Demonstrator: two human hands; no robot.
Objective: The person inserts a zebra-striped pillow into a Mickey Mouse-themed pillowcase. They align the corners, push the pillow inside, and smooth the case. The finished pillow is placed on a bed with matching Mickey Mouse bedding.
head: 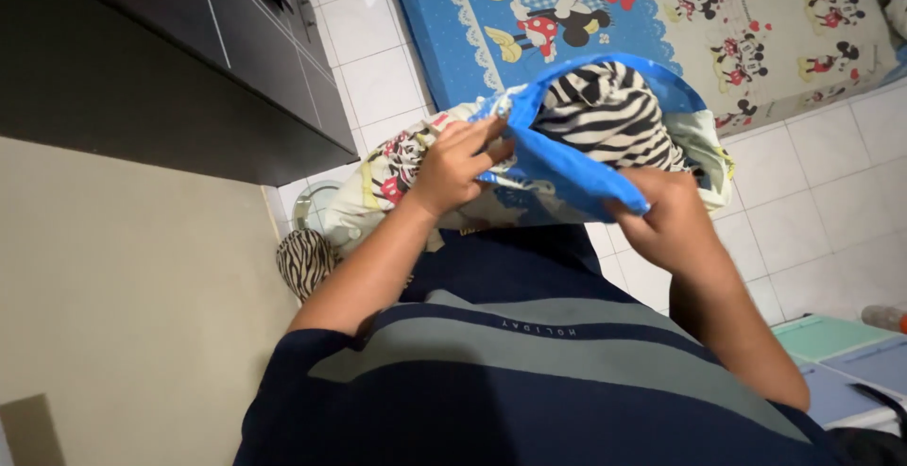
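Observation:
A blue cartoon-print pillowcase is held up in front of my chest, its mouth spread wide. Inside the opening shows a zebra-striped pillow. My left hand pinches the left edge of the blue rim. My right hand grips the near right part of the same rim. Cream cartoon-print fabric of the case bunches below and to the left of my left hand.
A mattress with a blue and cream cartoon sheet lies on the white tiled floor. Dark cabinets stand at the left. Another zebra-striped cushion lies near my left elbow. Pale green and blue boxes sit lower right.

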